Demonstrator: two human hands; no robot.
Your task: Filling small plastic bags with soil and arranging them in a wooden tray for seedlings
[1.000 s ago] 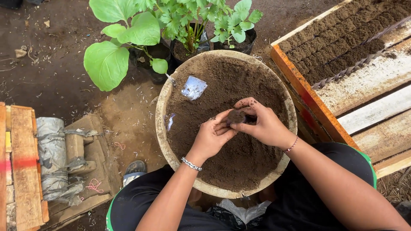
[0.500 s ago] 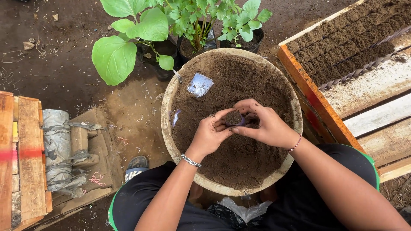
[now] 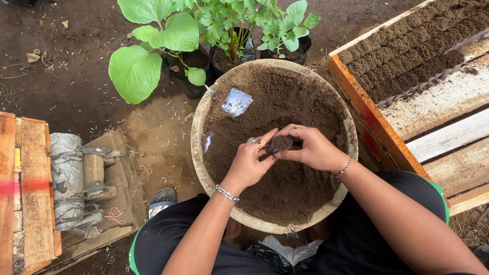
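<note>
In the head view, the person is sitting over a wide round basin (image 3: 199,153) that is holding a deep bed of dark, loose soil (image 3: 300,193), and both hands are meeting just above the middle of it. The right hand (image 3: 313,148) is curling its fingers together around a small soil-filled pot (image 3: 280,143), which looks like a thin dark plastic seedling bag, though the fingers are hiding most of its wall. The left hand (image 3: 250,163), wearing a ring and a chain bracelet, is closing its fingertips on the near edge of the same pot, so both hands are clamping on it from opposite sides. The pot is hovering over the soil, near the basin's centre. Judging by its size and thin skin, it is probably handling light but soft: the wall is likely to crumple and the crumbly fill to spill if it is being squeezed or tipped, so cradling it low around the sides and keeping it upright seems the safest hold. A scrap of clear plastic (image 3: 237,102) is lying on the soil towards the far rim. Leafy potted plants (image 3: 168,35) are standing beyond the basin, and a wooden tray (image 3: 364,104) of filled soil rows is sitting to the right.
</note>
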